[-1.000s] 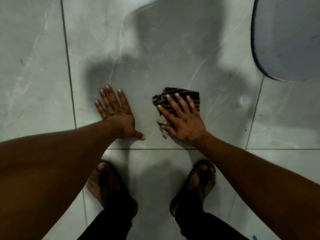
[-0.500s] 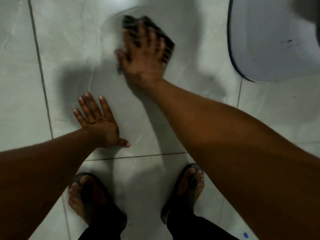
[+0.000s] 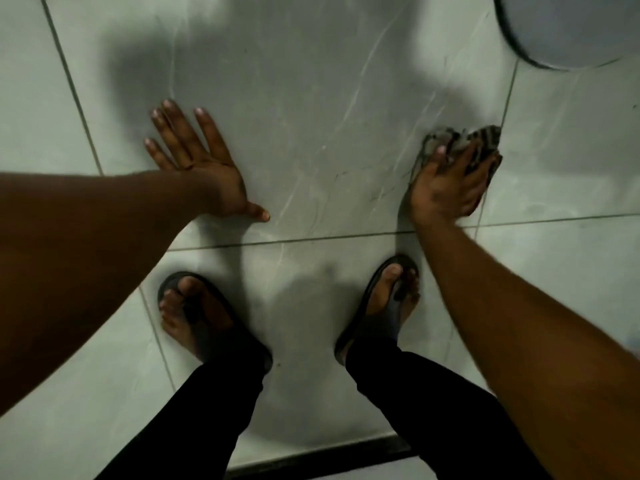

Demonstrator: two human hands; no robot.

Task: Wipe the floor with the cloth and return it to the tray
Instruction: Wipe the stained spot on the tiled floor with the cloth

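A dark striped cloth (image 3: 485, 138) lies crumpled on the grey tiled floor (image 3: 311, 116) at the right, blurred by motion. My right hand (image 3: 446, 183) presses flat on top of it, fingers spread over the cloth. My left hand (image 3: 197, 161) rests flat on the floor at the left, palm down, fingers apart, holding nothing. A grey oval tray (image 3: 571, 29) with a dark rim sits at the top right corner, beyond the cloth and apart from it.
My two feet in dark sandals, the left foot (image 3: 194, 313) and the right foot (image 3: 388, 303), stand on the tile just behind my hands. Black trouser legs fill the bottom centre. A dark strip (image 3: 311, 459) runs along the floor at the bottom edge.
My right hand swept the cloth from the centre out to the far tile, then back and to the right near the grout line. The left hand stayed planted.
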